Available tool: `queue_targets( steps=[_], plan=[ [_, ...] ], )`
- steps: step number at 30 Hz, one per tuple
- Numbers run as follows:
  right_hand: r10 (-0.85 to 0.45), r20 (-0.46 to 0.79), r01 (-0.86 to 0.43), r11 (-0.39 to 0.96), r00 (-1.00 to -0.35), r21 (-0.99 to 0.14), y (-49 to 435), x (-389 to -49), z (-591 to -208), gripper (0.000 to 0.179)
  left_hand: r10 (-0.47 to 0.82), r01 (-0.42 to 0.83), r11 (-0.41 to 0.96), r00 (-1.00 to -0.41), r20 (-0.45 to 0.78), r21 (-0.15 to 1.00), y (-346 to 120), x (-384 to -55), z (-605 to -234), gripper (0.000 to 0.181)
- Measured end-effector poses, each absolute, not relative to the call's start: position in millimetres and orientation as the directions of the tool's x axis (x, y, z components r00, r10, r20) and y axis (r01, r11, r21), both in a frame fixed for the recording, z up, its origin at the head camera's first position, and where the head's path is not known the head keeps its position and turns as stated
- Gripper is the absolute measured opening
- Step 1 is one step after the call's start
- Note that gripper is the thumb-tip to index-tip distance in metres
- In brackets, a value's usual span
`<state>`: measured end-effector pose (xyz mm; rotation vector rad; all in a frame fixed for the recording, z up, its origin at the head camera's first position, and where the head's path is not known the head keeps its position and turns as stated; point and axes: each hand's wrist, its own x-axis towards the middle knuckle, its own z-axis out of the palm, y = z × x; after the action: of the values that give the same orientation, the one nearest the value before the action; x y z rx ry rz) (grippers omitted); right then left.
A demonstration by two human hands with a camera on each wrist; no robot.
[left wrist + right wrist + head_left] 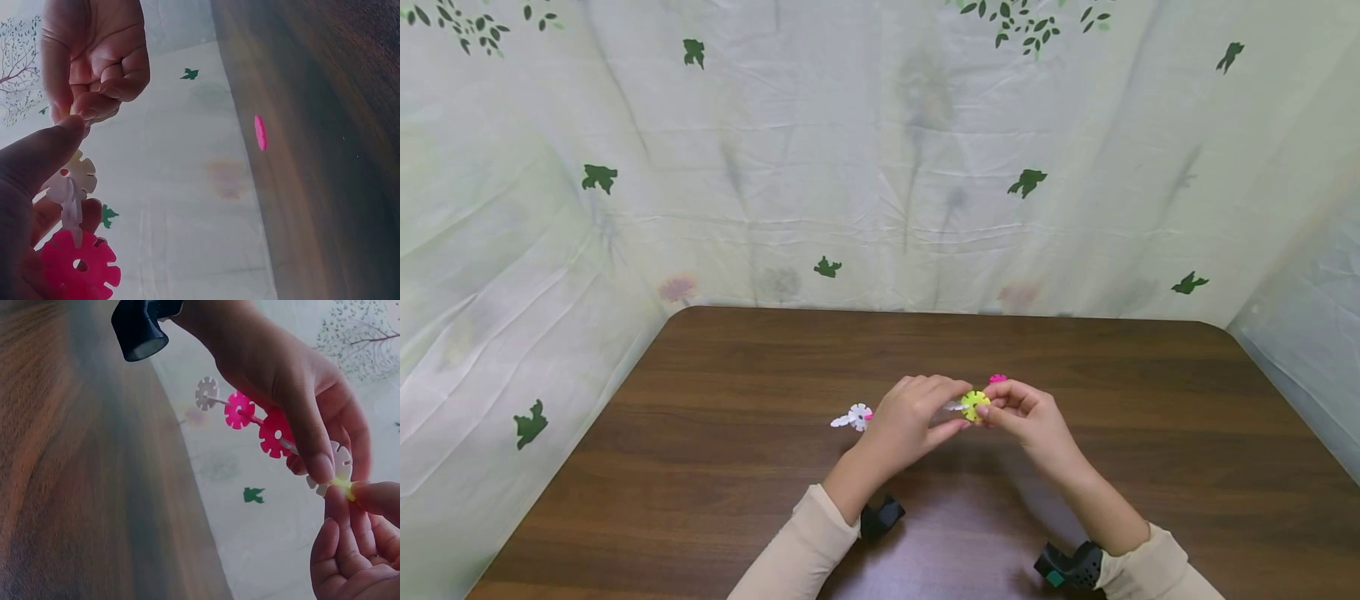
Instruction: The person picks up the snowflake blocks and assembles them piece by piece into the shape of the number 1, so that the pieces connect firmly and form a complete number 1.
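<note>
My left hand (pixel 913 412) holds a chain of interlocked notched plastic snowflake discs. White and pink discs stick out past its left side: a white disc (pixel 860 417) shows in the head view, and a pink disc (pixel 239 410) in the right wrist view. At the chain's right end is a yellow disc (pixel 975 405), joined to a white disc (pixel 340 464). My right hand (pixel 1030 421) pinches the yellow disc between thumb and fingers. Both hands are raised above the table, fingertips close together. Fingers partly cover the chain's middle.
A single pink disc (pixel 260 132) lies on the brown wooden table (pixel 737 383), just beyond my right hand. A pale curtain (pixel 880 167) with green leaf prints hangs behind the table. Black wrist devices (pixel 882 517) are on both wrists.
</note>
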<state>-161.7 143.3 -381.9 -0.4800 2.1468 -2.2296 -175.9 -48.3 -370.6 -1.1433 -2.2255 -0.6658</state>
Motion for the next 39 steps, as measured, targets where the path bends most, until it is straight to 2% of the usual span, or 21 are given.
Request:
queue_targets(
  steps=[13,19,31,39],
  plan=[
    [-0.217,0.191,-0.176,-0.088,-0.957,-0.981,140.4,-160.3,-383.0,0.016,0.563,0.855,0.479,-0.474,0.677,0.201,-49.8,-179.4,-373.6,0.032],
    [-0.231,0.181,-0.164,-0.090,-0.956,-0.982,140.3,-160.7,-384.4,0.022,0.565,0.858,0.472,-0.471,0.677,0.202,-51.0,-179.4,-372.7,0.031],
    [-0.221,0.341,-0.349,-0.003,-0.914,-0.937,152.5,-163.8,-377.2,0.028,0.544,0.846,0.491,-0.485,0.685,0.208,-55.9,-181.1,-368.3,0.032],
    [-0.178,0.335,-0.350,0.061,-0.925,-0.935,163.9,-174.3,-383.2,0.036,0.529,0.841,0.504,-0.481,0.699,0.197,-60.0,-184.4,-367.0,0.032]
  ],
)
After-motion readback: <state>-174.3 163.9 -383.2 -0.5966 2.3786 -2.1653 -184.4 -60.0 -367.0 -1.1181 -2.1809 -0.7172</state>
